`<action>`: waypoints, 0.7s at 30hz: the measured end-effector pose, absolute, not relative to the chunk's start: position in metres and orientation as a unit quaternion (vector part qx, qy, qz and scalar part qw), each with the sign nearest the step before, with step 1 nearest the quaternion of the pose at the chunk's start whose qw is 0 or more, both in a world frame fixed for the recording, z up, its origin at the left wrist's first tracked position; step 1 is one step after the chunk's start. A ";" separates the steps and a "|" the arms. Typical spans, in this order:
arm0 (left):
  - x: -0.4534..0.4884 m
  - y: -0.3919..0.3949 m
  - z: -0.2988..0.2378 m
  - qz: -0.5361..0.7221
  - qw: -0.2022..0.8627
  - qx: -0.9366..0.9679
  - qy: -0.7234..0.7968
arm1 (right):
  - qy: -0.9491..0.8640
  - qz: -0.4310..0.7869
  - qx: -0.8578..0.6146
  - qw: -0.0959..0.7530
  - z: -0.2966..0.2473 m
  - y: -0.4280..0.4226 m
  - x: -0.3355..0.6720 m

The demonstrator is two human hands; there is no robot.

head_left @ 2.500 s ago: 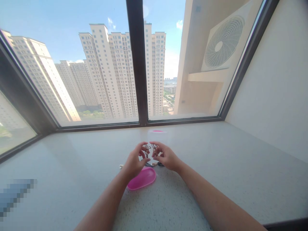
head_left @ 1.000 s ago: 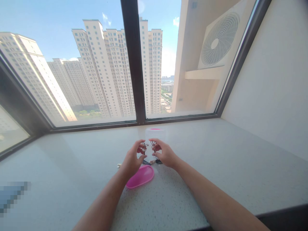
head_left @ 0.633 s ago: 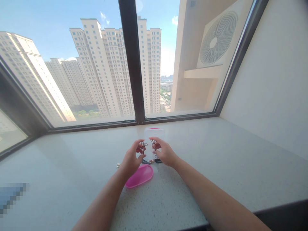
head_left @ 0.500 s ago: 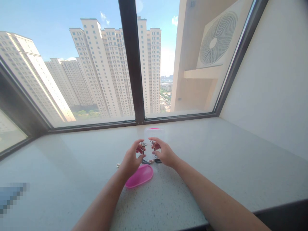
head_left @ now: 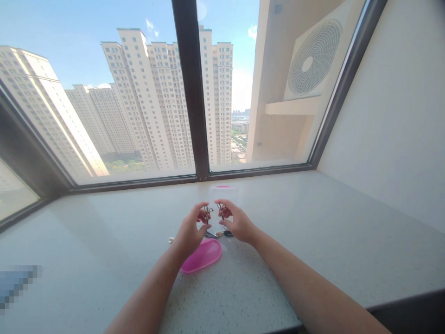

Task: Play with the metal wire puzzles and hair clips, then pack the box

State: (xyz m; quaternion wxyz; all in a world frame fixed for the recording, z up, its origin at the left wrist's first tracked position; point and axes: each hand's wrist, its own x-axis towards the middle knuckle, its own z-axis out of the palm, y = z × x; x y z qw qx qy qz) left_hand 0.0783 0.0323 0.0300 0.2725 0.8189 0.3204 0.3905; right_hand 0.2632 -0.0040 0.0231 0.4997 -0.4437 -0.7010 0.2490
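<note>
Near the middle of the counter, my left hand (head_left: 192,228) pinches a small dark looped cord (head_left: 207,215) upright between thumb and fingers. My right hand (head_left: 237,222) holds a similar dark looped cord (head_left: 221,211) facing it, with a narrow gap between the two. Their exact kind is too small to make out. Below the hands lie a dark slim item (head_left: 211,234) and a black item (head_left: 228,233), partly covered by my fingers. A pink oval tray or lid (head_left: 203,256) rests just under my left wrist, which hides its left part.
Behind my hands stands a translucent container (head_left: 229,191) with a pink edge. A small white item (head_left: 171,240) lies left of my left wrist. The speckled counter (head_left: 121,260) runs to a dark window frame (head_left: 139,180); a white wall (head_left: 389,120) bounds the right.
Almost nothing differs. Both hands keep their pinch on the dark looped cords, and the whole view has shifted down very slightly.
</note>
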 end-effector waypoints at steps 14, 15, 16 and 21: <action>0.078 0.033 0.030 0.389 0.278 0.817 0.323 | -0.690 0.325 -0.392 0.514 0.018 -0.001 0.263; 0.079 0.034 0.029 0.390 0.280 0.816 0.322 | -0.690 0.327 -0.390 0.515 0.018 -0.001 0.263; 0.079 0.034 0.029 0.391 0.282 0.816 0.320 | -0.690 0.327 -0.390 0.515 0.018 -0.001 0.263; 0.078 0.033 0.029 0.395 0.295 0.812 0.312 | -0.690 0.323 -0.395 0.514 0.017 0.000 0.263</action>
